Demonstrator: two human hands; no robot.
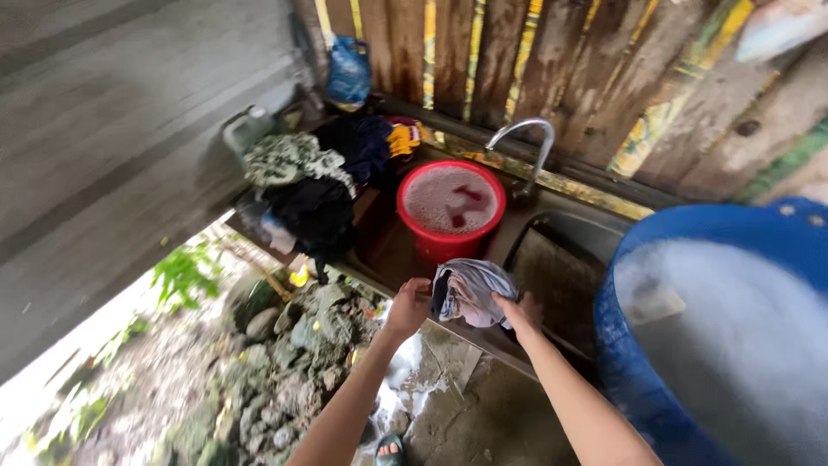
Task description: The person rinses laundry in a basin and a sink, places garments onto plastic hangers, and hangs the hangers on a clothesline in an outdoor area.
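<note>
Blue tub (638,380): biggest thing here, on your right, filled with white suds; its rim stands close beside your right forearm.
Plank wall (552,60): weathered wood with yellow-painted strips, running behind the bench.
Bench (388,250): wet metal sink top, dark and stained, with a sunken basin (561,276) just past your right hand.
Laundry pile (315,185): heaped at the bench's far left; a green-and-white patterned piece on top, black and dark blue cloth under and beside it, a yellow-and-red piece at the back.
Red bucket (448,211): round, foamy water with red cloth showing through; it sits under the curved metal tap (526,142), just beyond the grey cloth.
Grey cloth (470,293): bunched, wet-looking, with a paler pinkish fold; it hangs between your two hands over the bench's front edge.
Left hand (408,306): your fingers are closed on the cloth's left edge, thumb side up.
Right hand (520,315): your fingers are curled into the cloth's right side; the bundle covers the fingertips, so the cloth lies over and in front of them.
Ground: rocks and wet soil below the bench, green leaves at far left.
</note>
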